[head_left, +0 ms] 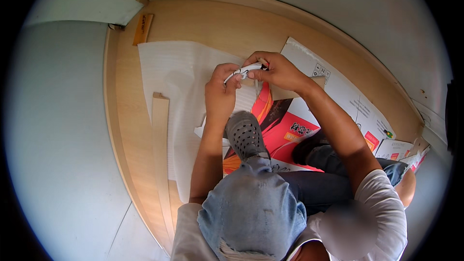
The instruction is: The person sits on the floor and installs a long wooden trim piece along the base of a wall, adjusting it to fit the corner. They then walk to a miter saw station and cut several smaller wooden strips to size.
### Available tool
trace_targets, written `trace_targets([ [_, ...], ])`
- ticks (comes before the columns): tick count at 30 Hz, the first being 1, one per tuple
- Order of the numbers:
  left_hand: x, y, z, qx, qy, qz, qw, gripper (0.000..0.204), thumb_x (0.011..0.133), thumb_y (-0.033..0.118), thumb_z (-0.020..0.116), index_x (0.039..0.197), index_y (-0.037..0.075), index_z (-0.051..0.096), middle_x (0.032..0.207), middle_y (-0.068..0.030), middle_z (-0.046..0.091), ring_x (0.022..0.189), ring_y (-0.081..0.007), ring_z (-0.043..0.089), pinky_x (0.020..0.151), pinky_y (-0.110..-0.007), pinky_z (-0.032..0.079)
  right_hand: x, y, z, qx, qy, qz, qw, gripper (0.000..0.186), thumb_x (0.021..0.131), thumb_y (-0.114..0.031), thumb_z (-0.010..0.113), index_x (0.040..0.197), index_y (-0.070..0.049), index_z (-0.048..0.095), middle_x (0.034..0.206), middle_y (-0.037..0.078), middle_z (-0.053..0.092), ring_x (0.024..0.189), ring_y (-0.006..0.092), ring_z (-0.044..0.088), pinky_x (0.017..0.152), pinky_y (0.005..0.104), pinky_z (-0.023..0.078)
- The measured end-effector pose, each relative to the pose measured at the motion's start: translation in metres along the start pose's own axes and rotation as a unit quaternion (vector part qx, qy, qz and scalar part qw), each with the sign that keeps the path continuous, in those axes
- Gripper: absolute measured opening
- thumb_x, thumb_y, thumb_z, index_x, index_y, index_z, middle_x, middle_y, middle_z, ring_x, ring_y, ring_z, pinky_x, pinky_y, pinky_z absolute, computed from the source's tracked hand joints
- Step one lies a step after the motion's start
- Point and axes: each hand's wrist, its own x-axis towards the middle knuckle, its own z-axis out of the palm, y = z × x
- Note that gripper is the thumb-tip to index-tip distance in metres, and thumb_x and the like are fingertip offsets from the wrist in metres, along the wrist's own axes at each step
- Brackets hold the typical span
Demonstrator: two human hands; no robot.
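Both hands meet above the middle of the panel (208, 19), well inside its raised edges, grasping a small white card (246, 71). The left hand (223, 81) pinches one end between thumb and fingers; the right hand (278, 70) grips the other end, thumb on top. Something red shows beneath the right fingers, too covered to tell.

The card looks thin and curved, so an uneven pull or twist could crease or tear it, and a loose pinch could let it drop onto the carton (287, 124) below. The grey clog (245, 133) seems to rest on or just beside that carton; shifting weight there could crumple it. The foam sheet (174, 67), spread toward the panel's left edge, might slip or rip underfoot, and the strip (160, 130) lying along that edge could be knocked by the left arm.

As for writing, the carton is red with dark brush-like lettering and an orange patch. The white board (345, 97), toward the panel's far right edge, bears boxed handling symbols and lines of print too small to read. The block (143, 30) at the far left corner carries dark marks, and the card has black ones, partly covered.
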Motion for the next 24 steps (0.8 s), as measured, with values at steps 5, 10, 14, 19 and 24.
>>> trace_targets([
  [5,0.0,0.001,0.005,0.129,0.151,0.047,0.979,0.021,0.093,0.007,0.072,0.111,0.001,0.065,0.093,-0.0069,0.07,0.076,-0.011,0.06,0.067,-0.026,0.049,-0.001,-0.001,0.006,-0.018,0.032,0.055,0.998,0.024,0.088,-0.017,0.076,0.105,-0.001,0.07,0.089,0.009,0.071,0.08,0.0152,0.059,0.076,0.0316,0.048],
  [10,0.004,-0.007,0.005,0.259,0.174,0.216,0.925,0.022,0.093,0.014,0.074,0.109,-0.001,0.072,0.089,-0.0046,0.07,0.079,-0.0105,0.061,0.072,-0.026,0.049,-0.009,-0.007,0.03,-0.069,0.136,0.004,0.988,0.021,0.091,-0.015,0.074,0.103,0.001,0.069,0.086,0.011,0.071,0.078,0.013,0.062,0.075,0.0317,0.05],
  [14,-0.001,-0.012,0.003,-0.03,0.042,-0.019,0.998,0.024,0.096,0.015,0.069,0.114,-0.001,0.073,0.09,-0.0063,0.072,0.083,-0.0111,0.064,0.075,-0.026,0.051,-0.009,-0.013,0.035,0.095,0.099,0.029,0.99,0.021,0.094,-0.014,0.072,0.104,0.004,0.068,0.088,0.011,0.072,0.08,0.0132,0.065,0.076,0.0294,0.052],
  [19,-0.002,-0.007,-0.005,-0.126,0.037,-0.049,0.99,0.025,0.097,0.012,0.067,0.114,-0.005,0.072,0.094,-0.0061,0.073,0.083,-0.0092,0.064,0.075,-0.024,0.052,-0.007,-0.011,0.029,0.098,0.039,0.006,0.994,0.022,0.094,-0.015,0.072,0.103,0.004,0.066,0.087,0.011,0.072,0.079,0.0121,0.065,0.074,0.0291,0.053],
  [24,0.0,0.002,0.014,-0.084,0.117,0.031,0.989,0.015,0.097,0.006,0.066,0.109,-0.003,0.068,0.093,-0.005,0.07,0.079,-0.0092,0.063,0.073,-0.023,0.051,-0.006,-0.019,0.03,-0.061,0.218,-0.005,0.974,0.021,0.09,-0.015,0.075,0.103,-0.001,0.067,0.086,0.013,0.07,0.076,0.0191,0.066,0.07,0.0321,0.053],
])
